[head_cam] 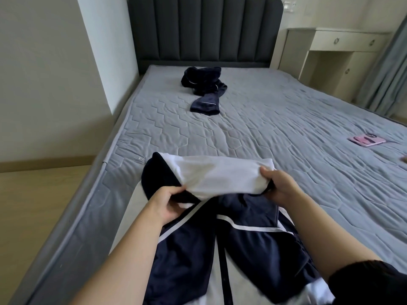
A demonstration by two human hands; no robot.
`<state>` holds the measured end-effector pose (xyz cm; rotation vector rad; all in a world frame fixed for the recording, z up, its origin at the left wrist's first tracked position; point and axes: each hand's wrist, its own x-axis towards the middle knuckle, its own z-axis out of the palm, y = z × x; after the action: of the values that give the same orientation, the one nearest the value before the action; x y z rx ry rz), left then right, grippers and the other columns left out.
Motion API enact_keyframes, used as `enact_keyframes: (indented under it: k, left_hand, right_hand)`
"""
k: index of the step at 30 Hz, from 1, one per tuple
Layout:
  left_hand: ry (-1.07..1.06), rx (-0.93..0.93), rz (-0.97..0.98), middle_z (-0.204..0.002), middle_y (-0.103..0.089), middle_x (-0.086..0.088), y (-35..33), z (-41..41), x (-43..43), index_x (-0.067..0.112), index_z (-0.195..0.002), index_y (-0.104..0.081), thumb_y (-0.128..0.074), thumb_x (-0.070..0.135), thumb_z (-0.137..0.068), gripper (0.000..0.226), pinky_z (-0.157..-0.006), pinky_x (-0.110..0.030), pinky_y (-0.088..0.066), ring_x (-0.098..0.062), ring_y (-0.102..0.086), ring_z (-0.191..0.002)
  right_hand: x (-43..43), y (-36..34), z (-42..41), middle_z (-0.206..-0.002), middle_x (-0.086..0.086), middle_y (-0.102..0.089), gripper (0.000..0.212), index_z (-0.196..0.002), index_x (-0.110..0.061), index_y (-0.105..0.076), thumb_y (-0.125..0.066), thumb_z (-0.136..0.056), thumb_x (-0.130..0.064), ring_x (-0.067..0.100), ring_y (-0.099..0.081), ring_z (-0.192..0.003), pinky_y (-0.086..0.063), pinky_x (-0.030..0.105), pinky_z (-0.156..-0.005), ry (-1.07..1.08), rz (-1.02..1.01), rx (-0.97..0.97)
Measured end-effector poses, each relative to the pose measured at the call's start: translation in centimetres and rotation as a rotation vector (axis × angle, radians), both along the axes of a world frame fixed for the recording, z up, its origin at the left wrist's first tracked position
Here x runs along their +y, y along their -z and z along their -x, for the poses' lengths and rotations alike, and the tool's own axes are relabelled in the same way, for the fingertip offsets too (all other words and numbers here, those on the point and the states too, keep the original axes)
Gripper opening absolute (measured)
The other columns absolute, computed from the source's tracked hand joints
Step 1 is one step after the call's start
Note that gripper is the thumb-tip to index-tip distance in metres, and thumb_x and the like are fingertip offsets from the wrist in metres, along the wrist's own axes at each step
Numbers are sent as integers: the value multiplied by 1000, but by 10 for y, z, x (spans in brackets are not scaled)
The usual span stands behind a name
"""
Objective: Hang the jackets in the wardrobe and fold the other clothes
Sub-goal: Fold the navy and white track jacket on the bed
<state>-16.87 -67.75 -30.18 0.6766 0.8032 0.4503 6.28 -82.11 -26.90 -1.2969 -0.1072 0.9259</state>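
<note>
**Two hands hold a navy-and-white garment on a grey bed**

Seen from a head-worn camera looking down a bed. At far left is one strip of pale wooden floor (33,194) beside one grey quilted mattress (275,119).

One left hand (171,203) curls its fingers and thumb around the left edge of one navy-and-white fabric garment with white stripes (220,177). This garment lies at the near end of the mattress. Its white upper part is lifted and stretched between the two hands, and its navy lower part is spread flat toward the viewer.

Farther up the bed, near one dark grey padded headboard (204,29), lies one crumpled dark navy garment with thin white piping (203,89), well apart from the hands.

One right hand (279,183) pinches the right edge of the white part, thumb on top and fingers tucked beneath. Its arm ends in one black sleeve (363,282).

Toward the right edge of the mattress lies one flat pink rectangular object (366,140); what it is cannot be told. Beyond the bed stand one cream desk with two drawers (339,51) and one grey curtain (392,73).
</note>
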Motion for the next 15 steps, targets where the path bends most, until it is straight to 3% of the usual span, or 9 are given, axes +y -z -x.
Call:
enact_keyframes:
  k: [2, 4, 6, 7, 10, 13, 15]
  left_hand:
    - [23, 149, -35, -81, -66, -13, 5, 1, -2, -1, -92, -61, -43, -2, -88, 18, -55, -33, -51, -29, -63, -70]
    - [-70, 232, -118, -86, -64, -14, 6, -2, 2, 1, -99, -60, -48, 3, -89, 16, -71, -40, -52, -30, -61, -80]
    - [-233, 341, -320, -102, -65, -14, 4, -7, 12, 2, -112, -59, -63, 16, -84, 31, -92, -44, -48, -31, -61, -97]
    - [-292, 388, -419, -107, -64, -12, 2, -8, 14, 3, -116, -59, -67, 22, -82, 39, -96, -43, -47, -30, -60, -101]
    - [-357, 451, -562, -101, -63, -4, 3, -15, 16, 6, -108, -61, -67, 33, -83, 37, -88, -32, -45, -24, -57, -97]
    - [-351, 519, -605, -82, -59, -2, 7, -20, 22, 6, -90, -62, -57, 31, -89, 26, -78, -30, -41, -25, -54, -89]
    - [-406, 510, -484, -98, -63, -14, 7, -18, 31, 0, -102, -63, -51, 27, -92, 31, -87, -35, -45, -32, -56, -98]
  right_hand:
    - [-14, 8, 1, -82, 9, -61, 18, -110, -9, -53, -52, -92, -7, 22, -59, -64, -50, 35, -53, -173, 300, -80]
    - [-24, 20, 0, -78, 10, -60, 18, -108, -6, -55, -54, -93, -15, 23, -58, -66, -51, 33, -60, -325, 442, -91]
    - [-26, 23, -2, -75, 10, -62, 18, -101, -9, -60, -53, -94, -24, 24, -58, -67, -49, 33, -62, -283, 366, -71]
    - [-24, 23, -4, -72, 10, -62, 16, -96, -12, -62, -53, -94, -25, 23, -60, -64, -49, 34, -60, -204, 281, -105]
    - [-13, 27, -7, -80, 10, -69, 13, -99, -15, -65, -62, -86, -18, 25, -68, -69, -56, 38, -65, 35, 91, -327]
    - [-4, 37, -1, -68, 2, -70, 9, -83, -15, -65, -58, -90, -17, 17, -67, -63, -55, 28, -58, 76, 156, -339]
    - [1, 44, -5, -71, 2, -64, 18, -77, -14, -62, -56, -92, -22, 20, -60, -68, -49, 30, -63, 116, 217, -322]
